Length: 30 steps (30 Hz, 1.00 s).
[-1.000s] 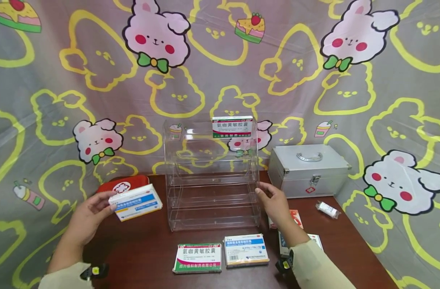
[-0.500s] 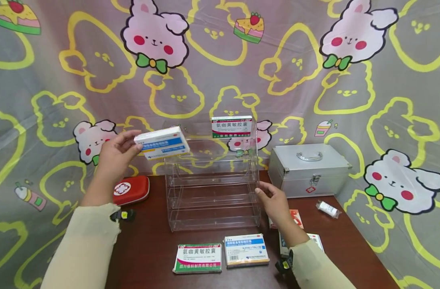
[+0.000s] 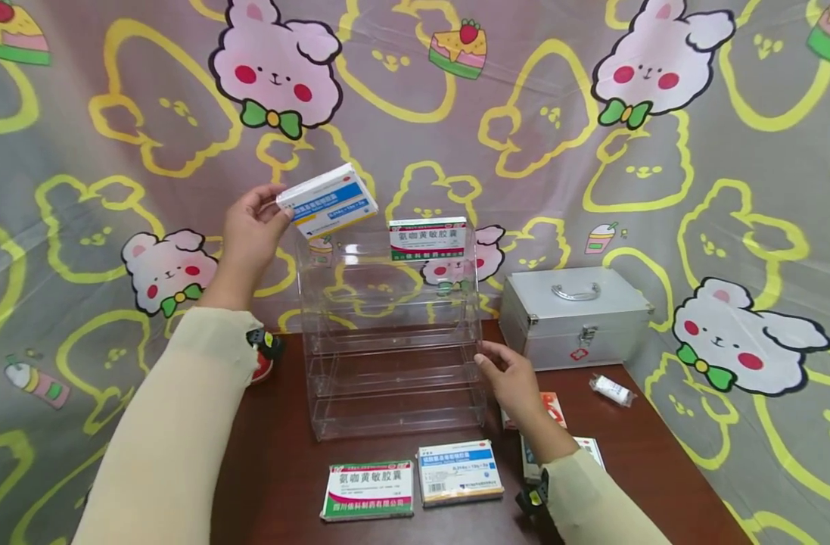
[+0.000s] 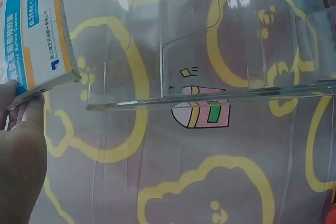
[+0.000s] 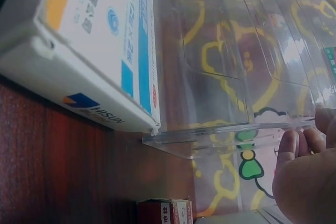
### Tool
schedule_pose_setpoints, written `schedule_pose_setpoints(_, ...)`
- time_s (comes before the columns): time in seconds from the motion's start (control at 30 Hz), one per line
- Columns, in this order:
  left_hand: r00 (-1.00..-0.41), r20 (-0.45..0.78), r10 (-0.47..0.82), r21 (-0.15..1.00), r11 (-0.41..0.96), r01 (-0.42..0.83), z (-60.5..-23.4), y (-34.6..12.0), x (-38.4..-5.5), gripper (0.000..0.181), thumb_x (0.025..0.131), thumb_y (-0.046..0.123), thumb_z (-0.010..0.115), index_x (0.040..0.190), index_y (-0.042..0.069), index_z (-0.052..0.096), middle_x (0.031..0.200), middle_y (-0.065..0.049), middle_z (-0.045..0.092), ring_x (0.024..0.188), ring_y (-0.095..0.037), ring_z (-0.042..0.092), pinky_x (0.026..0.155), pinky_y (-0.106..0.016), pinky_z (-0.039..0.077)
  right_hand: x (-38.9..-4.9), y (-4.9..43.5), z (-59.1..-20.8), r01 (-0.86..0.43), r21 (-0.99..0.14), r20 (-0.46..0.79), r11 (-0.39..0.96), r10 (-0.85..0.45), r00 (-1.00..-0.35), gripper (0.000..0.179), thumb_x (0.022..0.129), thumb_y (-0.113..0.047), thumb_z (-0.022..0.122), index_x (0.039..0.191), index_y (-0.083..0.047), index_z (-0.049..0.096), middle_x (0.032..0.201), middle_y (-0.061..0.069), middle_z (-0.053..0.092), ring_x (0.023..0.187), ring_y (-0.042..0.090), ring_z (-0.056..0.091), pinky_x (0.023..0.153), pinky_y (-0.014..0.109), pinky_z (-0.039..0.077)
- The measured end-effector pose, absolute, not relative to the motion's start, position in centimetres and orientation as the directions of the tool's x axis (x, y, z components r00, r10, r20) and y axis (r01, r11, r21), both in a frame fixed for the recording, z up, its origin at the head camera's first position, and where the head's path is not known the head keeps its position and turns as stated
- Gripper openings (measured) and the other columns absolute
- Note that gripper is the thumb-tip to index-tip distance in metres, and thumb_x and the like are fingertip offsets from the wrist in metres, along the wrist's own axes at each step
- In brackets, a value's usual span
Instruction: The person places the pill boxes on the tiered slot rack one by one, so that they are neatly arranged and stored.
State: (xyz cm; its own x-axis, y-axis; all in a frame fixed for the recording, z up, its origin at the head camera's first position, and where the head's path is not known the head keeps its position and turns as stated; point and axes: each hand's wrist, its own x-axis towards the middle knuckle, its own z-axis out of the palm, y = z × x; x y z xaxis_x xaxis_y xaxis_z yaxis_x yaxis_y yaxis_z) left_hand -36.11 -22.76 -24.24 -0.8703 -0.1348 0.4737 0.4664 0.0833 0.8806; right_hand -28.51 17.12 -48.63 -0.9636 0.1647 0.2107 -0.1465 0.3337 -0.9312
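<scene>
My left hand (image 3: 253, 231) pinches a blue-and-white medicine box (image 3: 327, 203) by its left end, thumb in front. The box is tilted, its right end higher, just above the top left corner of a clear acrylic display rack (image 3: 394, 371). In the left wrist view the medicine box (image 4: 39, 30) is beside the rack's edge, apart from it. My right hand (image 3: 513, 382) holds the rack's right side edge; in the right wrist view its thumb and fingers lie on either side of that panel. A green-and-white medicine box (image 3: 428, 240) stands in the rack's top tier at the right.
Before the rack lie a green-and-white box (image 3: 367, 490) and a blue-and-white box (image 3: 459, 473). Behind my right forearm are a red-and-white box (image 3: 552, 409) and another white box (image 3: 588, 452). A silver case (image 3: 578, 318) and a small wrapped roll (image 3: 612, 390) are at right. A red pouch (image 3: 262, 369) is mostly hidden.
My left hand has carried the blue-and-white box up and to the right, from beside the rack to its top left corner. My right hand stays at the rack's edge.
</scene>
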Motion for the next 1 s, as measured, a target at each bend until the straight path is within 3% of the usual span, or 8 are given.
schedule_pose_setpoints(0.23,-0.866,0.476,-0.152,0.879,0.076,0.47,-24.0,-22.4,-37.1,0.03,0.102,-0.009,0.066,0.129,0.005,0.068,0.127,-0.008,0.071,0.118,-0.014,0.07,0.101,-0.019,0.06,-28.7,17.0,-48.5,-0.134,-0.935,0.195,0.328,0.162,-0.967,0.039,0.104,-0.02,0.077,0.14,-0.006,0.074,0.127,0.016,0.079,0.109,0.025,0.069,0.08,0.016,0.056)
schedule_pose_setpoints(0.47,-0.867,0.476,-0.147,0.879,0.105,0.464,-24.3,-22.2,-37.7,0.032,0.102,-0.01,0.064,0.129,0.006,0.068,0.13,-0.009,0.07,0.118,-0.012,0.069,0.102,-0.019,0.06,-28.7,17.1,-48.6,-0.121,-0.934,0.185,0.336,0.166,-0.969,0.039,0.104,-0.022,0.077,0.14,-0.007,0.073,0.125,0.015,0.079,0.109,0.026,0.07,0.081,0.019,0.057)
schedule_pose_setpoints(0.57,-0.868,0.48,-0.13,0.871,0.185,0.454,-24.4,-22.1,-37.8,0.032,0.103,-0.008,0.064,0.133,0.005,0.067,0.13,-0.012,0.072,0.116,-0.009,0.07,0.095,-0.015,0.06,-28.7,17.1,-48.7,-0.112,-0.935,0.177,0.337,0.169,-0.97,0.039,0.104,-0.022,0.077,0.141,-0.008,0.073,0.125,0.015,0.079,0.109,0.026,0.069,0.081,0.02,0.057)
schedule_pose_setpoints(0.77,-0.896,0.439,-0.064,0.837,0.392,0.381,-25.3,-22.1,-37.9,0.038,0.108,0.0,0.06,0.146,0.002,0.061,0.143,-0.021,0.068,0.125,-0.013,0.068,0.094,-0.017,0.058,-28.8,17.2,-48.7,-0.117,-0.936,0.181,0.332,0.172,-0.968,0.04,0.104,-0.023,0.077,0.141,-0.007,0.073,0.126,0.015,0.079,0.11,0.025,0.07,0.082,0.019,0.056)
schedule_pose_setpoints(1.0,-0.92,0.392,-0.026,0.789,0.524,0.321,-26.0,-22.4,-38.1,0.04,0.112,0.012,0.061,0.151,0.007,0.062,0.146,-0.021,0.069,0.13,-0.027,0.067,0.101,-0.032,0.057,-28.9,17.2,-48.8,-0.116,-0.938,0.177,0.327,0.164,-0.97,0.041,0.105,-0.022,0.076,0.142,-0.006,0.072,0.131,0.016,0.078,0.115,0.028,0.07,0.083,0.017,0.056)
